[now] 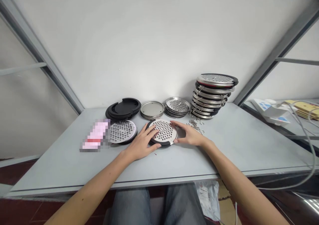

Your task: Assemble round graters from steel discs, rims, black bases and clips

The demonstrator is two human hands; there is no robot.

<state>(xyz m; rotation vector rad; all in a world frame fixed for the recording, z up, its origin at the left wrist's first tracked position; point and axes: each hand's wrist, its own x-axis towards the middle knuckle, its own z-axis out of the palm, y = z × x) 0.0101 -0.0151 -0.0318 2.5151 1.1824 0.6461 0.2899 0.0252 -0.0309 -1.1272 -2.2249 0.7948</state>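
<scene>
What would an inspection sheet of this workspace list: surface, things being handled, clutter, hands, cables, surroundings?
Surface: grey table, flat.
Handled things: black-rimmed perforated disc.
Clutter: loose metal clips beside the tall stack; black pieces, plain discs and perforated discs behind; blurred pink item.
Hands: left hand on the disc, right hand at its right edge.
Cables: white cable looping at right.
Surroundings: pale wall, metal frame, plastic bag below.

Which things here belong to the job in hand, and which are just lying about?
Likely part of the job:
- holed disc under the left hand
- loose holed discs
- black trays
- plain metal discs
- rimmed holed discs
- tall stack
- small metal pieces

Probably just lying about:
- blurred pink item
- white-and-blue box
- plastic bag
</scene>
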